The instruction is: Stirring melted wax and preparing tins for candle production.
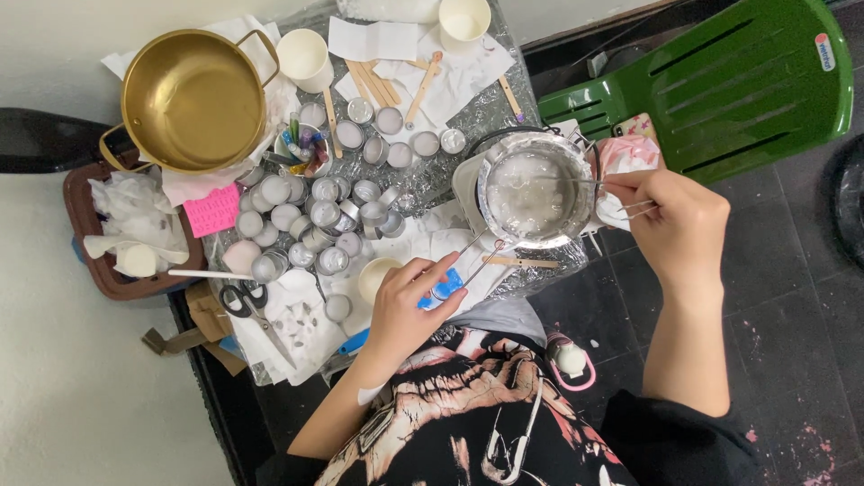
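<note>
Two hands over a cluttered candle-making table.
Left hand (405,301) gripping tweezers (475,256), tips angled up-right toward bowl (535,193); right hand (670,216) pinching thin wire (576,181), lying sideways, its end hard to make out.

Single view, head-worn camera, looking almost straight down from above the person's chest. The print shirt (468,423) fills the bottom centre; both forearms run up from the lower edge into mid-frame. The left hand (405,310) sits near centre, the right hand (679,225) right of centre. The counter (468,117) takes up the upper middle and is cut off at the top edge. Pale floor shows on the left, dark tiled floor (792,297) on the right, and a green chair (720,85) in the upper right corner. Close range, about arm's length. No second view to overlap.
</note>
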